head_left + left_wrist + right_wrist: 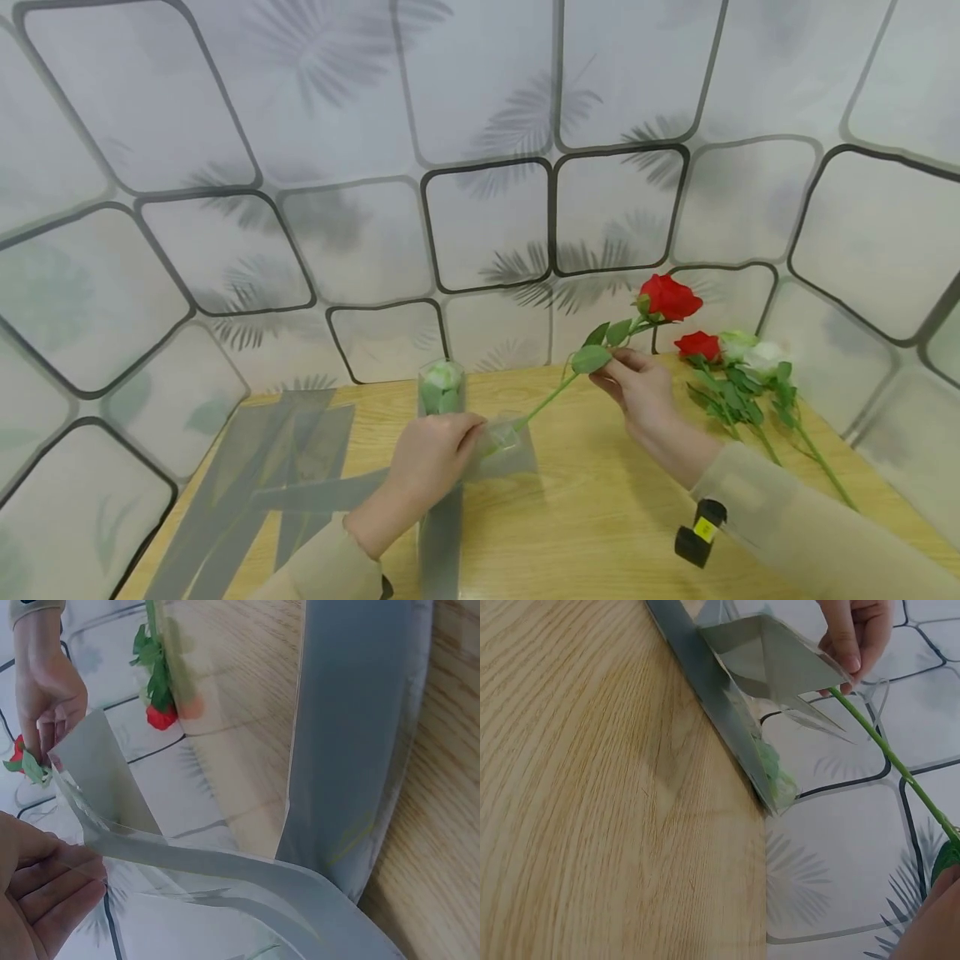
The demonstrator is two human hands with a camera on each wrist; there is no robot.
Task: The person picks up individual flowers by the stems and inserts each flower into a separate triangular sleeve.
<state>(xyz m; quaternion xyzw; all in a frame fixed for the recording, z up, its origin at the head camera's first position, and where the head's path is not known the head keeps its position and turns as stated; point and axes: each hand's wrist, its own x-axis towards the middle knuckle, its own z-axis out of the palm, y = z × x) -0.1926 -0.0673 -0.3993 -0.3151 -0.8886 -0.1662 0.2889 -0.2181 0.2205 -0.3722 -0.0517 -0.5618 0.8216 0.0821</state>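
Note:
My right hand (647,398) pinches an artificial red rose (670,297) by its stem, just below the bloom and close to its leaves (591,359). The green stem (891,756) slants down toward my left hand (431,460), its lower end at the open mouth of a flower sleeve (516,458). Thumb and fingers of the left hand pinch that sleeve, clear plastic with grey, at its rim. In the left wrist view, the sleeve's long body (225,866) bends away from the hand. How far the stem reaches inside is hard to tell.
A white-green rose (441,385) in its own sleeve lies on the wooden table (585,517) beneath the left hand. Several grey sleeves (225,492) overlap at the left. Loose roses, one red (699,345) and one white (765,357) among them, lie at the right. A patterned wall covering (487,225) borders the table.

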